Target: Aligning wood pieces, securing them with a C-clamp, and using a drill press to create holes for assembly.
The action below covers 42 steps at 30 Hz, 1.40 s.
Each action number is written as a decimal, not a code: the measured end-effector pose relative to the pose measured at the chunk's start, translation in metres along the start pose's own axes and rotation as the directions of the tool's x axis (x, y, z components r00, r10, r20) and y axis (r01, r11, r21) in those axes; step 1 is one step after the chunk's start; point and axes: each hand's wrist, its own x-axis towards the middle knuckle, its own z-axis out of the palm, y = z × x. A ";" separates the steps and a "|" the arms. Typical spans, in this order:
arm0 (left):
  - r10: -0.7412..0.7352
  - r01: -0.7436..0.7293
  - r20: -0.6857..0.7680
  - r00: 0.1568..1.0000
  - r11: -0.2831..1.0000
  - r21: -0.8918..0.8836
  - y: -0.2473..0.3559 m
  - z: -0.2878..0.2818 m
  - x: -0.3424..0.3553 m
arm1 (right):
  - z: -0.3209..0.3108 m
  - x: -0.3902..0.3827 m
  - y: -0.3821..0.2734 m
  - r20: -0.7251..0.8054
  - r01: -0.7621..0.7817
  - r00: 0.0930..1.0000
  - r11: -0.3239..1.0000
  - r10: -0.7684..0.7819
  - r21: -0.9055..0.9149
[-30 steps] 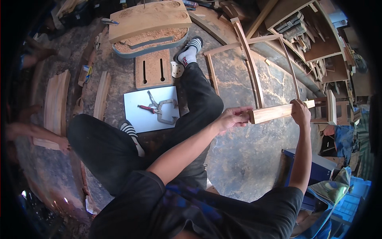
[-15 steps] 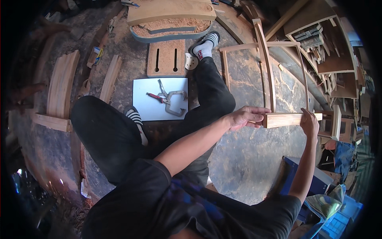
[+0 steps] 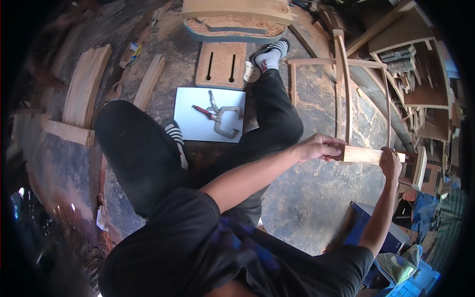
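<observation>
A short pale wooden board (image 3: 363, 155) lies crosswise between my two hands, at the near end of a slender wooden frame (image 3: 349, 99). At its left end my left hand (image 3: 321, 148) is closed, thumb and fingers pinching by the board's end. My right hand (image 3: 391, 163) wraps round the board near its right end, with the fingertips partly hidden. Long rails of the frame run away from the board, and a curved crosspiece (image 3: 367, 64) joins them farther off. I cannot tell whether board and rails are joined.
A locking C-clamp (image 3: 217, 115) with a red handle lies on a white panel (image 3: 184, 129) between my legs. Beyond is a slotted wooden block (image 3: 220, 74). Curved wooden slats (image 3: 86, 89) lie at left; a shelf unit (image 3: 428, 96) and blue box (image 3: 391, 237) stand at right.
The view has shifted, so the floor things sit farther right and mostly higher. Both hands keep their hold on the board, which has tilted slightly.
</observation>
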 end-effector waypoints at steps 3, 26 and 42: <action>-0.031 0.031 0.005 1.000 0.999 -0.028 0.005 0.004 -0.002 | 0.015 0.001 0.017 -0.004 0.112 0.994 0.989 -0.113 -0.092; 0.735 0.898 -0.677 -0.048 0.328 0.292 0.099 -0.395 -0.546 | -0.125 -0.017 -0.469 -0.363 0.475 0.878 0.472 -0.312 0.743; 0.696 0.926 -0.715 0.067 0.225 0.305 0.085 -0.421 -0.549 | -0.066 -0.024 -0.552 -0.111 0.219 0.939 0.313 -0.326 0.924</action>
